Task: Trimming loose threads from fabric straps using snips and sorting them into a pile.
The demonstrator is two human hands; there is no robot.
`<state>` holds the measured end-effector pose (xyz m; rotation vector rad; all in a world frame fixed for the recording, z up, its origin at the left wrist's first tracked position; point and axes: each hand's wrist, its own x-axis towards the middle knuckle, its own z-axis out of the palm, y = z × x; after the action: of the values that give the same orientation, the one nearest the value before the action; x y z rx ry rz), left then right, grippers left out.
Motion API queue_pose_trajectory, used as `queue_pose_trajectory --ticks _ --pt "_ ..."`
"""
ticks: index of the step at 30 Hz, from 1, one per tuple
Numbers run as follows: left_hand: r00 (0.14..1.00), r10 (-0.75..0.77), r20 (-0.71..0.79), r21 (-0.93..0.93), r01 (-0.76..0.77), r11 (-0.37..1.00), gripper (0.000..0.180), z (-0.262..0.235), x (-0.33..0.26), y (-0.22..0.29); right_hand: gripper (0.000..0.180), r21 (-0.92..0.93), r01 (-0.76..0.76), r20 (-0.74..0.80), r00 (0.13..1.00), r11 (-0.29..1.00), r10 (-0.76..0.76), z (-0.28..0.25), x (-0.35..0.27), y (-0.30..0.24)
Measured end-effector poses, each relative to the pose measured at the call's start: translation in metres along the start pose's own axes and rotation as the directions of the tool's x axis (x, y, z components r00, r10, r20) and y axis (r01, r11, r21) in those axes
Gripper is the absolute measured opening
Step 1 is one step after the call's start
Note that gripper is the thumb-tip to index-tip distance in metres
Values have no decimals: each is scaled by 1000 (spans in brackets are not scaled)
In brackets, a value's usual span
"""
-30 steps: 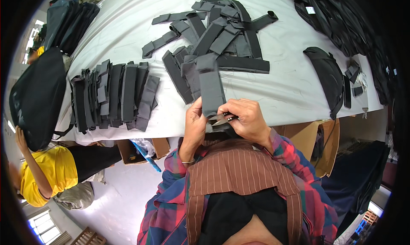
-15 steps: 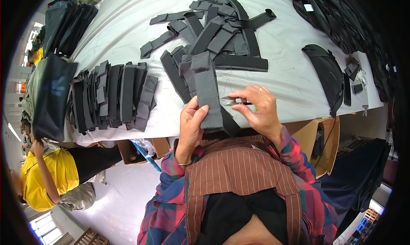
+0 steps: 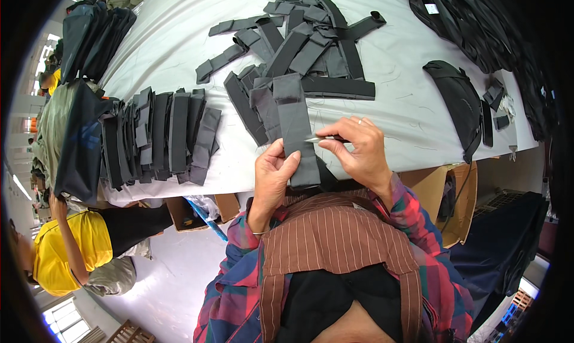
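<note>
Near the centre of the frame, the left hand (image 3: pixel 272 178) grips the lower end of a long grey fabric strip (image 3: pixel 296 127), its thumb lying on the strip's face and its fingers curled behind, so the fingers are clamped on the cloth. The strip runs up from the hand onto the white worktop (image 3: pixel 406 104), its upper end resting against the heap of grey strips (image 3: pixel 305 50) spread across the upper middle of the frame.

Just to the right, the right hand (image 3: pixel 362 148) holds a small metal tool (image 3: pixel 320 138), thin and silvery, pinched between thumb and fingertips; its tip touches the right edge of the strip. What kind of tool it is cannot be told.

At the left of the frame a row of folded grey strips (image 3: pixel 161 136) lies side by side near the worktop's edge. A dark bag (image 3: pixel 460 101) lies at the right on the worktop. At the lower left, another person in a yellow shirt (image 3: pixel 72 253) holds a dark bag (image 3: pixel 75 136) up by the worktop's end.
</note>
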<state>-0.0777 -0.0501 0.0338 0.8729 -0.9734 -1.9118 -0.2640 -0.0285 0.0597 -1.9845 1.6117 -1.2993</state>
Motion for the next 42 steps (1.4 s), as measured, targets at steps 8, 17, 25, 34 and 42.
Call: queue_pose_trajectory --ticks 8,17,25,34,42 --pt "1000 7 -2 74 -7 997 27 3 0 2 13 -39 -2 81 997 999 5 9 2 -6" --pt "999 -27 27 159 22 987 16 -5 0 -5 14 -198 115 67 992 973 -103 12 -1 -10" --pt "999 -49 0 -48 48 998 30 7 0 5 16 505 -441 106 885 742 454 7 -2 0" --pt "978 -137 157 -147 160 976 43 6 2 4 12 518 -373 195 928 769 319 13 -8 5" --pt "996 -33 83 -204 49 978 55 7 5 4 9 604 -451 33 838 657 545 0 -9 4"
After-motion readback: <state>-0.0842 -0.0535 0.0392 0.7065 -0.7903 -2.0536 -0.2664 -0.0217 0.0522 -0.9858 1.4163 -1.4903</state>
